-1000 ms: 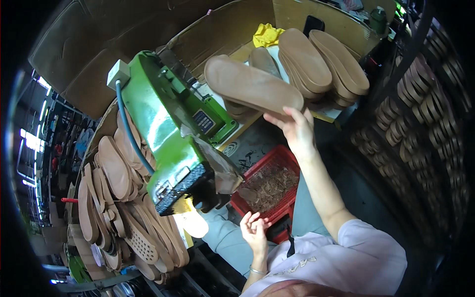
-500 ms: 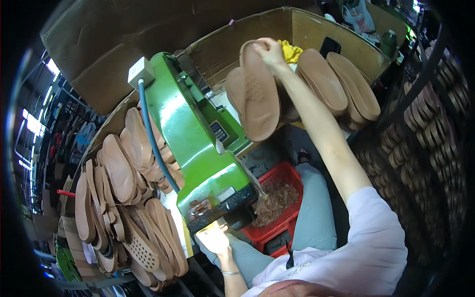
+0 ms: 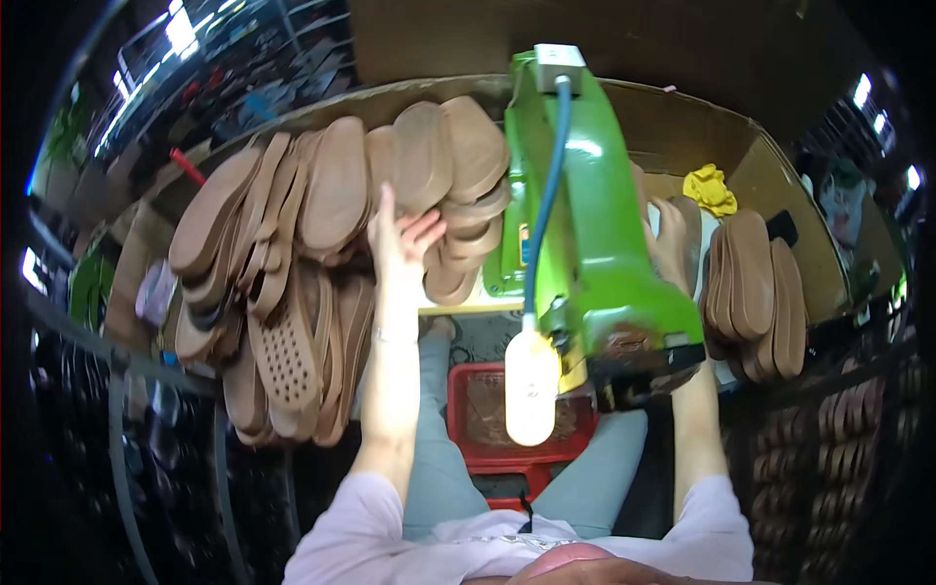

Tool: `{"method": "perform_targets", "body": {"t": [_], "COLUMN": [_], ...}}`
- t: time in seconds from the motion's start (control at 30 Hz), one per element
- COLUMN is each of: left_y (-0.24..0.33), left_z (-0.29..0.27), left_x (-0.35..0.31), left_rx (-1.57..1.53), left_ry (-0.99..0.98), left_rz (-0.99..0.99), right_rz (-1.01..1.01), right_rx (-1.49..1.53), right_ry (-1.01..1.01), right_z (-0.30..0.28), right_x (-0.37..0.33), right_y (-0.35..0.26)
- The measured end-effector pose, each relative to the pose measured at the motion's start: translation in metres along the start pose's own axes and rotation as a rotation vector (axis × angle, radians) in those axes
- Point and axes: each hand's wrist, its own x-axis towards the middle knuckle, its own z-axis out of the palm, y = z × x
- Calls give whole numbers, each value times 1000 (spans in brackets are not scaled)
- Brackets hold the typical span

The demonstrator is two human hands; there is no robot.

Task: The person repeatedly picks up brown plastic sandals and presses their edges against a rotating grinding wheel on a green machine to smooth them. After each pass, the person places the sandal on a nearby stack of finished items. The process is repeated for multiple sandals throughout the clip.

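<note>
My left hand (image 3: 405,244) is open, its fingers spread in front of a heap of tan shoe soles (image 3: 336,185). The fingers seem to be just short of the nearest soles or lightly touching one. One sole lower in the heap is dotted with holes (image 3: 285,366). My right hand (image 3: 668,239) lies beside and partly over a tan shoe sole (image 3: 692,229) right of the green machine (image 3: 609,214). The machine body hides part of that hand, so whether it grips the sole is unclear. Further right, more shoe soles (image 3: 746,273) stand stacked together.
A lit lamp (image 3: 532,390) hangs off the machine's front, with a blue cable (image 3: 546,205) above it. Below is a red crate (image 3: 468,429) holding brown shavings. A yellow cloth (image 3: 710,189) and a dark phone-like object (image 3: 782,227) lie by the cardboard wall (image 3: 790,175).
My view has turned left. The right hand, earlier holding a sole up by its top end, is now lower beside the soles. My left hand has left the machine's front and reached the heap.
</note>
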Motion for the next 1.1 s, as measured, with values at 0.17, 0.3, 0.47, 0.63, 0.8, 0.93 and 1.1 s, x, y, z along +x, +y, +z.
{"method": "perform_targets", "body": {"t": [0.17, 0.3, 0.47, 0.63, 0.8, 0.93, 1.1], "left_y": [-24, -17, 8, 18, -45, -103, -123], "left_z": [17, -8, -63, -109, -91, -83, -42], "left_x": [21, -19, -194, -285, -276, -266, -266], "left_rx": [-166, 107, 509, 535, 294, 307, 522], "left_ry": [-58, 126, 358, 81, -79, -364, -612], "left_rz": [7, 403, 1157, 1035, 197, 88, -110], "right_rz": [137, 470, 689, 835, 912, 1123, 1166], "right_rx": [138, 269, 750, 1460, 1359, 958, 1113], "right_ry": [-34, -168, -623, -597, -862, -848, -621], "right_z": [-82, -72, -81, -92, -139, -189, -187], "right_x": [-124, -198, -262, -280, -324, -366, -393], "right_y": [-19, -63, -122, -199, -158, -164, -198]}}
